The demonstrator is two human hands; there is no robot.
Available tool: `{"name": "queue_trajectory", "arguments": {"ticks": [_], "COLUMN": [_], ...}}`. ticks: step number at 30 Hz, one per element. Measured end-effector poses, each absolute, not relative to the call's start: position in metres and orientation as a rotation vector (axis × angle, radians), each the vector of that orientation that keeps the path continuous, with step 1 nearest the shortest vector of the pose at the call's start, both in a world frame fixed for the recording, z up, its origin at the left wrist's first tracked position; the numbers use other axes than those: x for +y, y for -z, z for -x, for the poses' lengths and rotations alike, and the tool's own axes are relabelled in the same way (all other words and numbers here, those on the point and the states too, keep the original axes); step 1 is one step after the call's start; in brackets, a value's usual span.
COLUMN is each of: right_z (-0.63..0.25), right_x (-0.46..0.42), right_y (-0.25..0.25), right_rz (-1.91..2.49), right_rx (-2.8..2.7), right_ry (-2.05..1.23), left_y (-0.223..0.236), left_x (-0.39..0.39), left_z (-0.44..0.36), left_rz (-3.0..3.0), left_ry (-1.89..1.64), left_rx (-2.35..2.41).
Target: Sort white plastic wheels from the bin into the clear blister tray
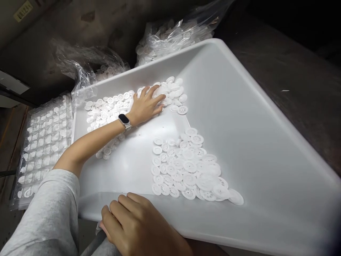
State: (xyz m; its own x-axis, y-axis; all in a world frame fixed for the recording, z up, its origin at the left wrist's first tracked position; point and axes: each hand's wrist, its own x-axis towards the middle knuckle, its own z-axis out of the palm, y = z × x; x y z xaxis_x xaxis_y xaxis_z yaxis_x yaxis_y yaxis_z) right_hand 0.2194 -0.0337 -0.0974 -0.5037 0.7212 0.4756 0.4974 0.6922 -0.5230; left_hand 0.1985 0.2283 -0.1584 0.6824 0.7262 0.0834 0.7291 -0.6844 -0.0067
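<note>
2 clear bags (174, 40) stand behind the tub (239, 103); left hand (145, 107), fingers apart, touches discs (174, 93); right hand (135, 225), fingers curled together.

Tub (239, 124) in the middle. Discs inside it in two spreads: the far discs (106, 110) run along the far wall from the left side to the far corner; the near discs (189, 167) lie heaped toward the near wall, right of centre. Bare tub floor between the two. Left hand (146, 103) over the far spread, its forearm crossing the tub's left side. Right hand (130, 224) at the near rim; contact unclear. Left of tub, just beside: tray (24, 202), parts in its pockets. Behind the far wall: left bag (87, 64), right bag (176, 39), parts in both.
</note>
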Motion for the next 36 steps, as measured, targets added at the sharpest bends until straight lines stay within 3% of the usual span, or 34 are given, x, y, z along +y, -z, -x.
{"name": "queue_trajectory", "arguments": {"ticks": [12,18,36], "right_z": [-0.220,-0.220,-0.226], "right_x": [-0.034,-0.035,-0.028], "right_y": [0.095,0.093,0.091], "right_rz": [0.956,0.972,0.893], "right_rx": [-2.206,-2.201,-2.216], "right_ry": [-0.411,-0.417,-0.319], "left_y": [0.155,0.157,0.167], "left_x": [0.235,0.231,0.262], "left_z": [-0.210,-0.236,-0.243], "left_rz": [2.815,2.937,3.049], "left_ry": [0.253,0.072,0.136], "left_rx": [-1.158,-0.886,-1.039]}}
